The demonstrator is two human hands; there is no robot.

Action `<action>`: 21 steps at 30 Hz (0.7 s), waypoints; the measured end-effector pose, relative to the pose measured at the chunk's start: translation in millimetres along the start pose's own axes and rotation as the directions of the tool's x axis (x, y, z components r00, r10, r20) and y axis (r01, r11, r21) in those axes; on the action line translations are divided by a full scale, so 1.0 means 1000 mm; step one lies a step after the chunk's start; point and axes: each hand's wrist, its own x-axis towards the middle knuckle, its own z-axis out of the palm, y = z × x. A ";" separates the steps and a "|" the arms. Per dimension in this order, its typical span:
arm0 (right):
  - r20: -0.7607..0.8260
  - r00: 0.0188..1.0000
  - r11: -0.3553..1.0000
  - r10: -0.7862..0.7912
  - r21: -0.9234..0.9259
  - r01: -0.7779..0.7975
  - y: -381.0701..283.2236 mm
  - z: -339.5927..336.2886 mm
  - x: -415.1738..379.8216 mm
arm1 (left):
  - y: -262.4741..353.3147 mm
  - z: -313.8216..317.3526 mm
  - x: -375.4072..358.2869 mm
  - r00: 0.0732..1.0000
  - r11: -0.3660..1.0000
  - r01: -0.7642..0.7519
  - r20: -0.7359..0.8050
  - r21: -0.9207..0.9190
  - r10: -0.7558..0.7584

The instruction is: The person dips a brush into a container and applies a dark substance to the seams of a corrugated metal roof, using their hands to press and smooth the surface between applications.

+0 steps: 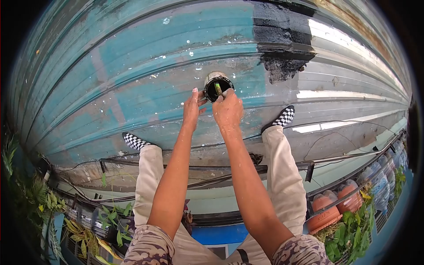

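No writing or label can be read on the can [216, 85], which stands on the ribbed metal roof [132, 88] between the person's two checkered shoes and a little ahead of them. Its dark mouth faces the camera. The left hand [192, 108] rests against the can's left side, fingers loosely curved round the wall. The right hand [228, 110] is at the rim, fingertips pinched on what looks like a brush handle [218, 88] standing in the can, though the view is small. Both arms reach straight forward, nearly parallel. Bare roof spreads widely around the can; a black painted patch [282, 48] lies to the upper right. Behind the shoes the roof edge drops to potted plants [335, 212].
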 end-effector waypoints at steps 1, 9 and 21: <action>-0.003 1.000 1.000 0.000 -0.002 0.000 0.001 0.002 -0.001 | 0.000 -0.001 0.000 1.000 1.000 -0.004 0.002 0.005 0.004; -0.017 0.996 0.994 -0.088 0.064 0.089 0.012 -0.025 -0.019 | -0.063 -0.017 -0.001 1.000 0.932 0.003 0.005 0.364 -0.005; 0.282 0.851 0.896 -0.443 0.109 0.430 0.007 -0.055 0.011 | -0.128 0.255 -0.008 0.664 0.105 -0.722 0.642 0.684 0.383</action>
